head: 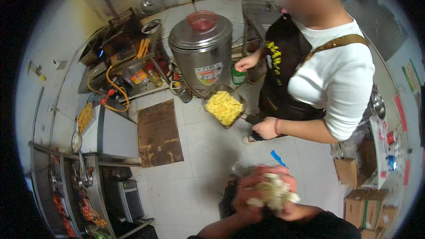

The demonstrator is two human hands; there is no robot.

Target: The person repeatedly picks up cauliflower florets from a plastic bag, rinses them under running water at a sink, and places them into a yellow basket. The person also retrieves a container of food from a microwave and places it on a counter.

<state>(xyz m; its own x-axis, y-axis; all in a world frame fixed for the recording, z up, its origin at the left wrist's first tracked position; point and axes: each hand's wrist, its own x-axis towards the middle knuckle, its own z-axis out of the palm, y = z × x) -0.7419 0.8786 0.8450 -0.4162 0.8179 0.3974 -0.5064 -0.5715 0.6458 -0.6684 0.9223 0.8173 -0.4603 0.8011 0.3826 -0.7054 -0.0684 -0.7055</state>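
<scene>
Close to my body, both hands cup a blurred heap of pale, off-white food pieces [274,189]. My left hand [245,194] wraps around its left side, and my right hand [292,208] supports it from the lower right. Motion blur hides the exact kind of food and some of my fingers. Across from me, a person in a dark apron [282,59] grips the handle of a squarish container [228,126] filled with yellow cut food pieces [224,106]. That container hangs above the floor, ahead of my hands.
A large steel barrel [199,63] carries a red plastic bowl [202,23]. Flattened cardboard [160,132] lies on the tiled floor [212,202]. To the left are a white cabinet [118,132] and a metal rack [103,189] with skewers. Cardboard boxes [365,205] sit at right.
</scene>
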